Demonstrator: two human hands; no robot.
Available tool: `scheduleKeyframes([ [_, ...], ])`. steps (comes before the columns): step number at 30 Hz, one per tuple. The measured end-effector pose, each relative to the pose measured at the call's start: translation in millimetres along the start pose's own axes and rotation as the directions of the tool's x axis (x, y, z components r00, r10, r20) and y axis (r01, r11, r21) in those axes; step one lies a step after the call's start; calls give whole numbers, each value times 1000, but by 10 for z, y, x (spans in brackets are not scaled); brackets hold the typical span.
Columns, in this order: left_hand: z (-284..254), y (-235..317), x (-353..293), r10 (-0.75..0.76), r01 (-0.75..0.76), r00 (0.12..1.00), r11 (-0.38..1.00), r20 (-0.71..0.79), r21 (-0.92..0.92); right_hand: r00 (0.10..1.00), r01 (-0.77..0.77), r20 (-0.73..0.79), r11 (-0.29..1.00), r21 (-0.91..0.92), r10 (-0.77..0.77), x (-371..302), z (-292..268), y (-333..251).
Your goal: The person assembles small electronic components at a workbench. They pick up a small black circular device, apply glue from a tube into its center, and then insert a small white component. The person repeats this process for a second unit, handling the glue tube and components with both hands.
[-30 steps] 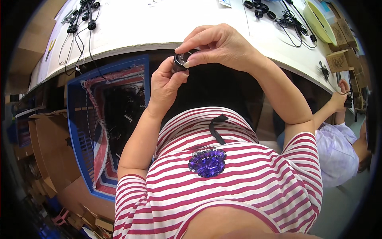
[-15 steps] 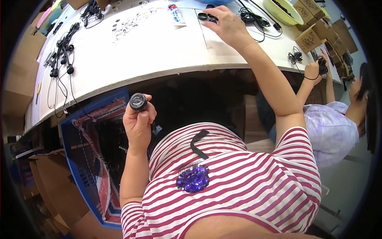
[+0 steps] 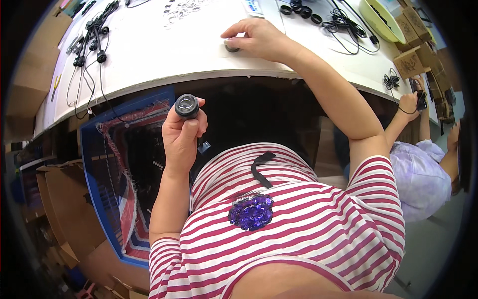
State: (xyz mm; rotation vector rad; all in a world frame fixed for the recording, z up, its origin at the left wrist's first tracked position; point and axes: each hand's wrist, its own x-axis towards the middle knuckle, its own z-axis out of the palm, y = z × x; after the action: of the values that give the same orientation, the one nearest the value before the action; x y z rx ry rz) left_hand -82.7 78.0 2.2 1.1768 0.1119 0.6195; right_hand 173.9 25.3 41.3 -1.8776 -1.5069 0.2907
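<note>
My left hand (image 3: 181,134) is closed around a black round fitting with a clear lens on top (image 3: 186,106), held upright in front of the table edge. Over the white table (image 3: 199,60), my right hand (image 3: 261,41) pinches a small black ring (image 3: 231,47) between thumb and fingers. Several loose black rings (image 3: 304,12) lie farther back, to the right of that hand. A white and blue tube (image 3: 253,8) lies near them, partly cut off by the frame's top.
Clear rings (image 3: 181,12) and black cables with sockets (image 3: 94,45) lie on the table's left. At right are a cable bundle (image 3: 346,27), a yellow bowl (image 3: 383,22) and small cartons (image 3: 411,62). A lined blue crate (image 3: 94,199) stands below left; a co-worker (image 3: 418,174) sits at right.
My right hand has come from the group of black rings toward me and to the left, now with a ring in its fingers. My left hand still grips the lensed fitting, slightly higher.
</note>
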Motion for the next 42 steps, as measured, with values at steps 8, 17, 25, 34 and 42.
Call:
scheduleKeyframes([
  [8,7,28,-24,-89,93,995,986,-35,136,991,137,34,974,-179,-133,-40,-72,-56],
  [17,35,-96,-12,-145,149,989,957,-34,249,935,284,125,914,288,-330,-531,-79,-773],
  [25,162,-71,-18,-176,170,984,953,2,249,915,365,112,913,185,-388,-642,27,-734],
  [34,232,99,64,-283,216,956,856,75,469,883,327,251,903,280,-398,-698,-203,-835],
  [42,214,34,23,-326,264,925,921,196,286,855,483,208,876,20,-476,-767,-281,-899],
])
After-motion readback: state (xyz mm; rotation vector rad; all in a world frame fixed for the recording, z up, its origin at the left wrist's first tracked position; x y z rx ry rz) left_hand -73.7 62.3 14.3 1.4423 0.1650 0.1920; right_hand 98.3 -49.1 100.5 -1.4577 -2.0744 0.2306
